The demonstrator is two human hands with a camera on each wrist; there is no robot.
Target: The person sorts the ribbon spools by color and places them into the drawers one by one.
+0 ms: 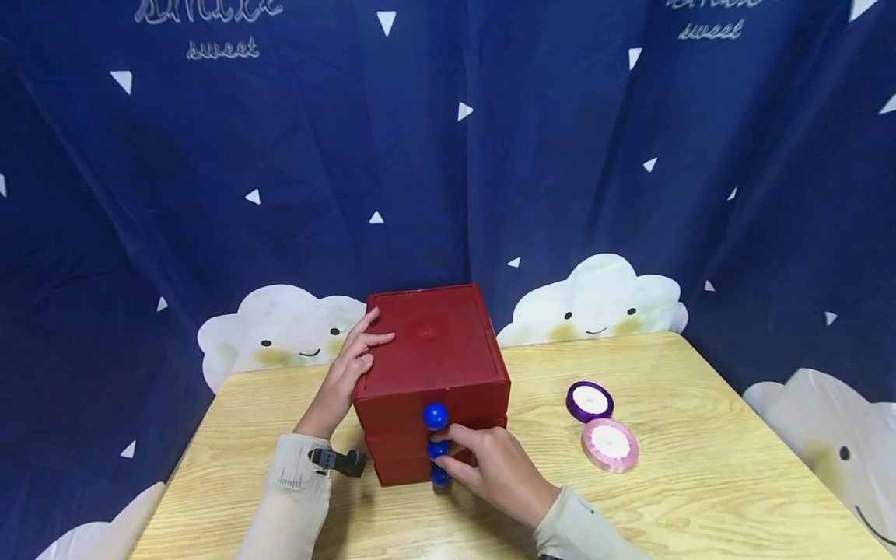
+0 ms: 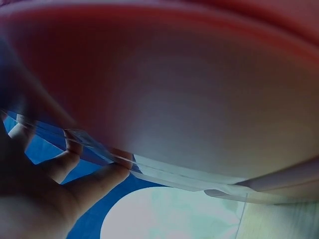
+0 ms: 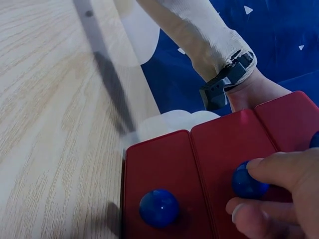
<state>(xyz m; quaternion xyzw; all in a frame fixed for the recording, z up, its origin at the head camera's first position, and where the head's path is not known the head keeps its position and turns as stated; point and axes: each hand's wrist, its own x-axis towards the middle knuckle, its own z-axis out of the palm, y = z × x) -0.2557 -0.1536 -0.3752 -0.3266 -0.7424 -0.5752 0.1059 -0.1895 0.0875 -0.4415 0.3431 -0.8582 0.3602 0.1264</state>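
A red box of stacked drawers (image 1: 427, 342) stands on the wooden table, each drawer front bearing a round blue knob. My right hand (image 1: 500, 470) pinches the middle blue knob (image 3: 247, 180) between thumb and fingers. Below it the bottom knob (image 3: 159, 208) is untouched, and the top knob (image 1: 435, 417) sits just above my fingers. My left hand (image 1: 346, 377) rests against the left side of the box, its fingertips over the top edge. In the left wrist view the box's side (image 2: 189, 99) fills most of the picture. All the drawers look closed.
To the right of the box lie a purple ribbon roll (image 1: 589, 401) and a pink ribbon roll (image 1: 610, 445), touching or nearly so. A dark blue curtain (image 1: 420, 155) with white triangles and smiling clouds hangs behind the table (image 1: 735, 451).
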